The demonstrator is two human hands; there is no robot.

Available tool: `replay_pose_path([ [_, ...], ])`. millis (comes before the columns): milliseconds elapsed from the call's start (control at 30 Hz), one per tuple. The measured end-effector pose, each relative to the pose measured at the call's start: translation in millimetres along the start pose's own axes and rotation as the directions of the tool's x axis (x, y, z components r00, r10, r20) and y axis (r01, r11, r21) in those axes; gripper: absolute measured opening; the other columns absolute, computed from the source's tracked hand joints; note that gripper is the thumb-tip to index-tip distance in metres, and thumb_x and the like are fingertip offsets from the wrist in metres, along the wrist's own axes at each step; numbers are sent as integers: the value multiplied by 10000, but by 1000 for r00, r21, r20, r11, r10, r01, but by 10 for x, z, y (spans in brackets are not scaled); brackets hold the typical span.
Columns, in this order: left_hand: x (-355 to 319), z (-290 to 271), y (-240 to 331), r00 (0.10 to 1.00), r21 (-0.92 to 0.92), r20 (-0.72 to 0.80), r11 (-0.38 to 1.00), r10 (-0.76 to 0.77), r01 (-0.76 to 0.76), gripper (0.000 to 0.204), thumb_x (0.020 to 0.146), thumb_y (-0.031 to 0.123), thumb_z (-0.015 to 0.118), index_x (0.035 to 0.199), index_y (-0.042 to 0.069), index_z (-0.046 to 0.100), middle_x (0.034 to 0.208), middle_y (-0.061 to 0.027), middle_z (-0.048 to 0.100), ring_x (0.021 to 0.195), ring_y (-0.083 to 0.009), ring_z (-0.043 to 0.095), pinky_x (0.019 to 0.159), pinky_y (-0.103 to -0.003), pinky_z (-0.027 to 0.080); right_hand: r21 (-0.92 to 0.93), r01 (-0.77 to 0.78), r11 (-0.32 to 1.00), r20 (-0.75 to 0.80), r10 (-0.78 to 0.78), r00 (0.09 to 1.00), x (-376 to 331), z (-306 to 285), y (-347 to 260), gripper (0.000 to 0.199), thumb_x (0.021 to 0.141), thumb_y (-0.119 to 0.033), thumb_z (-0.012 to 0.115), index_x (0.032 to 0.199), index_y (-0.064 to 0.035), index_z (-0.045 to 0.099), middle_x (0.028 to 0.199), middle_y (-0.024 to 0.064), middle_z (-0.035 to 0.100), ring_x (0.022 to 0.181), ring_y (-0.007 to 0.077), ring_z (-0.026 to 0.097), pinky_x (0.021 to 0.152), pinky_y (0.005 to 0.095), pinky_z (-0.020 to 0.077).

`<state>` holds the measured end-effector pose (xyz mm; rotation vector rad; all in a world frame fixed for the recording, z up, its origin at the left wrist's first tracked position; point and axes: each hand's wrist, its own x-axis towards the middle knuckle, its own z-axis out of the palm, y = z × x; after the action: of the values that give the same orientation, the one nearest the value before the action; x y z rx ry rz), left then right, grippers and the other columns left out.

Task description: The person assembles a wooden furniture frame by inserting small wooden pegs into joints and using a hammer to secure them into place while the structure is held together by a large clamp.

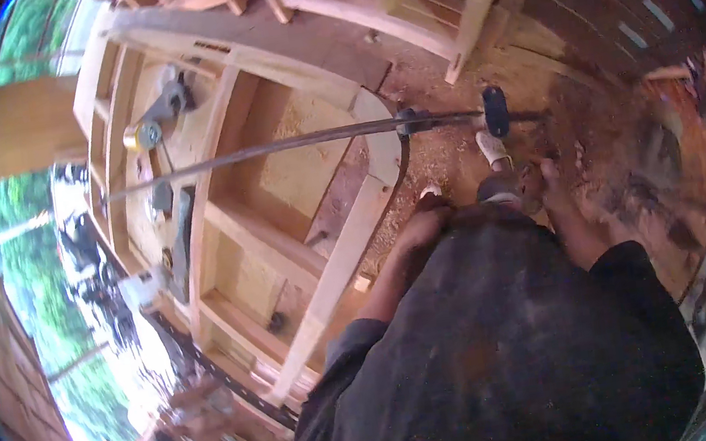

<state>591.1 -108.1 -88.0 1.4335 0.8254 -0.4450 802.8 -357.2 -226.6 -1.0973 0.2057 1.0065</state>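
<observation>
Close to my waist on the left, my left hand (426, 223) is bent in against my dark shirt, its fingers mostly hidden. My right hand (552, 178) hangs low at the other side of my body; its fingers are too blurred and small to read. Beyond both hands, a long bar clamp (291, 143) lies across a large wooden frame (335, 277). Its dark jaw (411, 121) sits at the frame's rounded near edge, and the black end piece (495, 111) sticks out past it. Neither hand touches the clamp.
On the frame's panels lie a grey power tool (172, 99), a yellow-sided roll (144, 137) and a long dark tool (183, 241). Another wooden frame (398, 16) stands at the top. Wood shavings (437, 153) cover the floor by my feet. Scrap wood lies at the right.
</observation>
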Motion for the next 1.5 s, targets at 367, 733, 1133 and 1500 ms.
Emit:
replay_pose_path([
  [367,-487,64,48,923,-507,356,800,-146,322,223,924,164,546,1006,-38,594,829,-81,617,679,-209,597,622,-344,498,322,52,945,-30,-44,999,-952,476,1589,291,909,-268,551,1068,-28,589,954,88,639,782,225,617,662,374,513],
  [733,51,485,-211,540,600,617,102,572,-793,180,828,104,564,983,43,631,873,-110,652,759,-259,640,586,-375,485,91,-173,981,-123,183,975,-1228,1142,851,202,852,-157,588,986,-25,662,880,56,661,788,173,610,752,324,496],
  [1133,-185,306,-540,515,686,489,54,705,-725,120,762,120,654,848,47,613,800,-158,651,735,-287,651,612,-422,475,-67,-167,984,-347,133,928,-1589,1500,1090,237,830,-204,602,966,-25,675,769,98,658,654,210,619,622,344,502],
  [1500,-69,396,-725,622,410,185,515,761,-753,158,940,118,495,982,-14,571,849,-124,625,628,-230,594,471,-349,452,183,-98,978,-180,131,975,-1559,1305,1129,163,791,-163,703,879,-26,691,742,68,648,650,189,614,667,339,505],
])
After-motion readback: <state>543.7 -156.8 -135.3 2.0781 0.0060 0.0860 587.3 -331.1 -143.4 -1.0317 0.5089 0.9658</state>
